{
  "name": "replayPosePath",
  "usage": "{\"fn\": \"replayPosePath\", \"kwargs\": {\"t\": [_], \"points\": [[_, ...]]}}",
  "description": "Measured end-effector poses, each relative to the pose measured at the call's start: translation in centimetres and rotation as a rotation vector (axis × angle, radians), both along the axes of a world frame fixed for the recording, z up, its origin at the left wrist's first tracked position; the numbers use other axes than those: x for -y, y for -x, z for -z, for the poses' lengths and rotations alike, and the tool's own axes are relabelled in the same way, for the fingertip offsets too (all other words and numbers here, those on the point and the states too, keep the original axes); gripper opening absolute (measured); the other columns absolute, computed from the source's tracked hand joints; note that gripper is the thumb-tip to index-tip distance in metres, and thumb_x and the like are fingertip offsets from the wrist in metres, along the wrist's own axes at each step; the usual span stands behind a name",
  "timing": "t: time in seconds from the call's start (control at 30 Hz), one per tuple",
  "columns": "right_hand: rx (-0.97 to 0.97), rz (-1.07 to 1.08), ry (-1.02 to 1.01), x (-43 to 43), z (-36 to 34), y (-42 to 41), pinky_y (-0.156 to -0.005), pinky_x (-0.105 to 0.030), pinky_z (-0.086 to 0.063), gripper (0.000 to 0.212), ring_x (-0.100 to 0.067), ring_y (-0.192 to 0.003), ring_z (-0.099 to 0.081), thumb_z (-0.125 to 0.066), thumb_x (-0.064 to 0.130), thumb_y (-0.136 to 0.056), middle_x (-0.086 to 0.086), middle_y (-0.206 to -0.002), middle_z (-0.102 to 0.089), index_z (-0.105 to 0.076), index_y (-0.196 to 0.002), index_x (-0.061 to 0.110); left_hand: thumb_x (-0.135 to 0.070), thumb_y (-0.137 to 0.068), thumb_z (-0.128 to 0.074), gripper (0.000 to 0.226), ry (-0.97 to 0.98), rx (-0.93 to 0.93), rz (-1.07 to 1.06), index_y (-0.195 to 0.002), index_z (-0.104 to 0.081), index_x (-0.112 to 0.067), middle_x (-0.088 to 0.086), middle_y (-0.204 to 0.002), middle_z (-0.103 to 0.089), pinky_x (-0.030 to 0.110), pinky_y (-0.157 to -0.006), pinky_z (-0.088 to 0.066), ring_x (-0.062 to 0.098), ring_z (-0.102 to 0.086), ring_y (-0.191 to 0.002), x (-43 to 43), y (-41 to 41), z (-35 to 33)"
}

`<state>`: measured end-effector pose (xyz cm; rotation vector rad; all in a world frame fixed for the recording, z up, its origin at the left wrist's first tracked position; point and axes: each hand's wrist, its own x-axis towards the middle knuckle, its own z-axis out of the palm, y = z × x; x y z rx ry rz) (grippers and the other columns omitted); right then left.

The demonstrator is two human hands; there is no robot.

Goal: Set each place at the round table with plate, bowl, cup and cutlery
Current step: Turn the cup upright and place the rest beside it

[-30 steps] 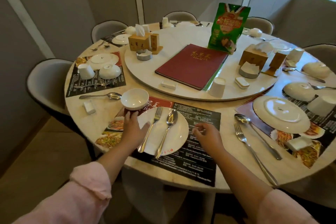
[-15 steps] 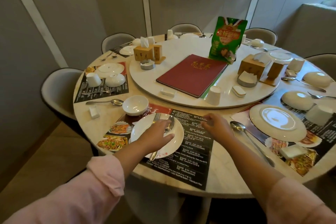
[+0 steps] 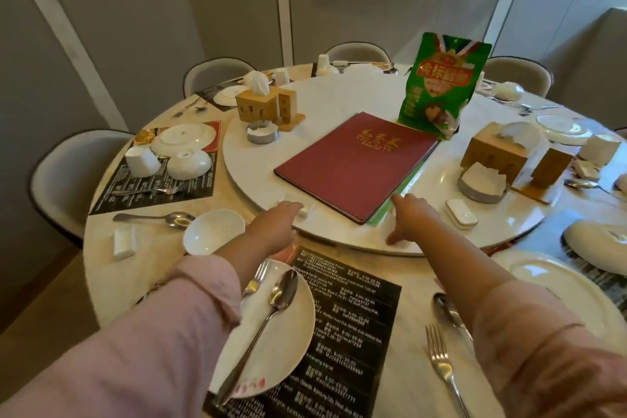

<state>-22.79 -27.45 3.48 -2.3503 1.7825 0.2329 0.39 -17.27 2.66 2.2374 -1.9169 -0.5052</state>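
At the near place a white plate (image 3: 291,343) lies on a black placemat (image 3: 353,332), with a fork (image 3: 258,278) and spoon (image 3: 281,285) lying across it. An empty white bowl (image 3: 213,231) stands upright to its far left. Both my arms reach out to the edge of the white turntable (image 3: 339,95). My left hand (image 3: 271,224) stretches its fingers onto a small white rest (image 3: 303,211) there. My right hand (image 3: 412,214) wraps a white cup (image 3: 403,244), which it mostly hides.
A red menu (image 3: 356,163), a green bag (image 3: 441,85) and wooden tissue boxes (image 3: 254,105) stand on the turntable. To the right lie a spoon (image 3: 444,309), a fork (image 3: 441,360) and another plate (image 3: 556,288). Left of the bowl lie a spoon (image 3: 169,217) and a white rest (image 3: 124,241). Chairs ring the table.
My left hand left the plate and moved forward to the white rest on the turntable. My right hand moved forward from the placemat onto the cup. The view came closer.
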Motion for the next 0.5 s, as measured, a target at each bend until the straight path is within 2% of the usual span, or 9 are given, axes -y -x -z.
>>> {"fn": "replayPosePath", "kwargs": {"t": [0.13, 0.27, 0.33, 0.4, 0.5], "points": [[-0.033, -0.043, -0.044, 1.6, 0.7, 0.0, -0.09, -0.039, -0.052, 0.096, -0.027, -0.116, -0.053, -0.086, 0.028, -0.06, -0.007, -0.128, -0.052, -0.034, -0.14, 0.017, 0.008, -0.085, -0.044, 0.067, -0.006, 0.263, 0.107, -0.144, -0.03, -0.019, 0.001, -0.149, -0.033, 0.036, -0.105, -0.033, 0.021, -0.039, -0.133, 3.5, 0.1, 1.0], [0.067, -0.026, -0.053, 1.5, 0.4, 0.8, -0.09, -0.038, -0.051, 0.094, -0.028, -0.114, -0.054, -0.087, 0.033, -0.058, -0.007, -0.127, -0.053, -0.037, -0.136, 0.016, 0.0, -0.093, -0.039, 0.058, -0.099, 0.471, 0.192, -0.146, -0.025, -0.016, 0.005, -0.151, -0.03, 0.042, -0.114, -0.024, 0.022, -0.029, -0.138, 6.2, 0.1, 1.9], [0.288, 0.058, -0.05, 0.8, -0.1, 1.3, -0.087, -0.036, -0.05, 0.09, -0.026, -0.113, -0.053, -0.086, 0.033, -0.059, -0.007, -0.125, -0.054, -0.04, -0.134, 0.017, -0.003, -0.094, -0.038, 0.05, -0.118, 0.506, 0.188, -0.143, -0.032, -0.015, 0.006, -0.146, -0.038, 0.041, -0.112, -0.024, 0.023, -0.035, -0.134, 7.1, 0.0, 2.2], [0.562, 0.168, -0.058, 0.1, -0.2, 1.9, -0.085, -0.035, -0.048, 0.082, -0.025, -0.111, -0.052, -0.086, 0.035, -0.06, -0.006, -0.119, -0.054, -0.043, -0.128, 0.016, -0.004, -0.094, -0.042, 0.036, -0.104, 0.507, 0.184, -0.129, -0.045, -0.011, 0.008, -0.129, -0.053, 0.037, -0.103, -0.032, 0.025, -0.05, -0.118, 7.8, 0.0, 2.3], [0.892, 0.275, -0.099, -1.4, 0.3, 2.7, -0.077, -0.029, -0.049, 0.074, -0.021, -0.102, -0.054, -0.085, 0.038, -0.059, -0.004, -0.11, -0.054, -0.048, -0.119, 0.014, -0.005, -0.092, -0.047, 0.02, -0.045, 0.538, 0.212, -0.111, -0.051, -0.008, 0.008, -0.113, -0.059, 0.034, -0.095, -0.035, 0.027, -0.056, -0.104, 7.4, 0.3, 1.7]]}}
